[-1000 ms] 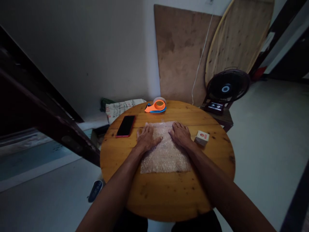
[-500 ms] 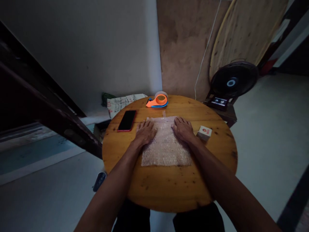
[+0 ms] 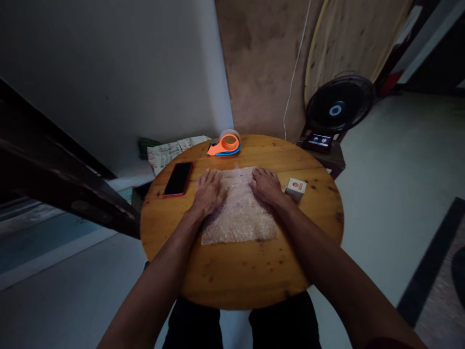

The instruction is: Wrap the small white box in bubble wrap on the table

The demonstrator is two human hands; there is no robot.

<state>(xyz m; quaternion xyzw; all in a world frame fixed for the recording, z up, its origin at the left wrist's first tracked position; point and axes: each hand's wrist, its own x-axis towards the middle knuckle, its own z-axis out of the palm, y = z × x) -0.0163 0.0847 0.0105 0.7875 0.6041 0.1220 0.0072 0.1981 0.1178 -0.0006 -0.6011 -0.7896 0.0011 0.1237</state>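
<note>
A sheet of clear bubble wrap [image 3: 240, 213] lies flat on the round wooden table [image 3: 247, 281]. My left hand [image 3: 209, 191] rests on its left edge, fingers stretched out and pointing away from me. Over the right edge lies my right hand [image 3: 266, 185], also flat with extended fingers. Just beyond the wrap's far edge shows a short strip of clear tape [image 3: 237, 166]. A small white box [image 3: 295, 188] with a red mark stands right of my right hand. To the left of my left hand is a phone [image 3: 178, 179] with a red edge.
At the table's far edge stands an orange and blue tape dispenser [image 3: 225, 144]. A black fan [image 3: 336, 109] is at the back right, beside a small lit screen [image 3: 320, 140]. Printed sacking [image 3: 170, 152] lies behind the table, against the wall.
The camera view has shifted, so the whole scene sits further left and slightly higher. Both hands stay on the bubble wrap; the left hand's fingers look slightly more bent.
</note>
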